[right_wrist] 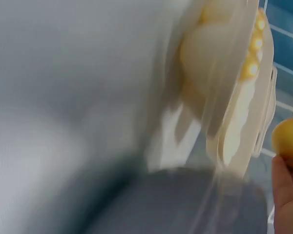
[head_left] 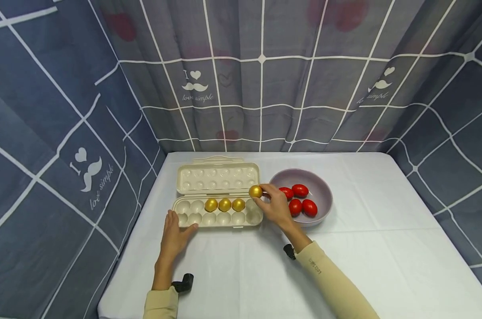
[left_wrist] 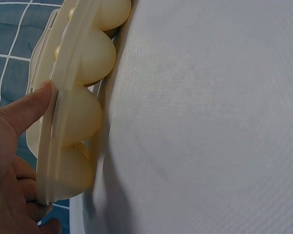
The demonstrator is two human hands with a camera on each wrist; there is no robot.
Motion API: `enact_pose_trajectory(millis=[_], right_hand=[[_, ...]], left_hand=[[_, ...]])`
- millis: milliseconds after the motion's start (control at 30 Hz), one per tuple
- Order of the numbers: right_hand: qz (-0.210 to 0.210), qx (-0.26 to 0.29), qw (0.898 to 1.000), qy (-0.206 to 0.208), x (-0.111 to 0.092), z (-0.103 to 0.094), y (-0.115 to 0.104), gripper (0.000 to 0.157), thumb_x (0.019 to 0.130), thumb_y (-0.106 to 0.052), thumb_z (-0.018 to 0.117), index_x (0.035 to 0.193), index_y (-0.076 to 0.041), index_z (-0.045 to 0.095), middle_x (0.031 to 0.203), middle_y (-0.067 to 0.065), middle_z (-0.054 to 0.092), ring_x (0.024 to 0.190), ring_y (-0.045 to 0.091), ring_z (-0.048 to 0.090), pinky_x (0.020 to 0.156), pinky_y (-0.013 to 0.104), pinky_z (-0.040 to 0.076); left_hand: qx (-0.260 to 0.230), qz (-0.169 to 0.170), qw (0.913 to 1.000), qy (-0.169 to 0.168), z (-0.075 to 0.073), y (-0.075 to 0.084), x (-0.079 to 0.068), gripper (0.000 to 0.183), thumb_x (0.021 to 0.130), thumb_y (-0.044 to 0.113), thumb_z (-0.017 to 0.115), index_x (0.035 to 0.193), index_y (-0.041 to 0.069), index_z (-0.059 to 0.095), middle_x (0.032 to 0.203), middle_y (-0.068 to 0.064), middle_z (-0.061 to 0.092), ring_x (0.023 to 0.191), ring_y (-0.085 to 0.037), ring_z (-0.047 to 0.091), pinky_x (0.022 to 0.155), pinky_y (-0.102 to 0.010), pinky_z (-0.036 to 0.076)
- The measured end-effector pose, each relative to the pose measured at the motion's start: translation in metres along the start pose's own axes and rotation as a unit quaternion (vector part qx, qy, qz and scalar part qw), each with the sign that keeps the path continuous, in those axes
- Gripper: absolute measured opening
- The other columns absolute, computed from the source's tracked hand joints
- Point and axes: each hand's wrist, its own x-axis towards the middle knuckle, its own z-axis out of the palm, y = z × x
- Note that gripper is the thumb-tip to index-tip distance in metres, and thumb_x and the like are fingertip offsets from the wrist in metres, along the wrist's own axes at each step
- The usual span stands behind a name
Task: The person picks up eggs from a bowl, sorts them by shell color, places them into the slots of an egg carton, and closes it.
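An open cream plastic egg carton [head_left: 224,218] lies on the table, its lid [head_left: 218,177] folded back. Three golden eggs [head_left: 225,204] sit side by side in its far row. My right hand [head_left: 276,206] pinches another golden egg [head_left: 255,191] with thumb and fingers, above the carton's right end. That egg [right_wrist: 288,140] also shows at the right edge of the right wrist view. With thumb on the front rim and fingers at the left end, my left hand [head_left: 174,237] grips the carton; the left wrist view shows its thumb [left_wrist: 31,107] on the rim.
To the right of the carton stands a mauve bowl [head_left: 325,188] with several red eggs [head_left: 309,208] in it. A white cloth [head_left: 364,266] covers the table. Grey-blue gridded curtains [head_left: 241,88] hang behind it and on both sides.
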Motion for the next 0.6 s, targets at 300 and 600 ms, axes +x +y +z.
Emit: enact_pose_trajectory(millis=[300, 600], right_hand=[[0.065, -0.051, 0.996, -0.025, -0.014, 0.025, -0.005, 0.033, 0.08, 0.0, 0.078, 0.11, 0.004, 0.067, 0.103, 0.016, 0.065, 0.093, 0.028, 0.065, 0.084, 0.039, 0.056], [0.108, -0.14, 0.983, -0.041, -0.015, 0.037, -0.002, 0.036, 0.079, -0.009, 0.079, 0.111, 0.005, 0.068, 0.1, 0.015, 0.064, 0.091, 0.028, 0.06, 0.083, 0.043, 0.05]], left_hand=[[0.008, -0.01, 0.9999, -0.007, 0.0, 0.001, -0.002, 0.104, 0.092, 0.041, 0.068, 0.149, -0.017, 0.003, 0.158, -0.032, -0.007, 0.147, -0.044, -0.007, 0.117, -0.054, 0.002], [0.007, -0.009, 0.9999, -0.001, 0.0, 0.002, -0.003, 0.103, 0.092, 0.042, 0.068, 0.149, -0.017, 0.004, 0.159, -0.031, -0.006, 0.147, -0.043, -0.007, 0.117, -0.054, 0.002]])
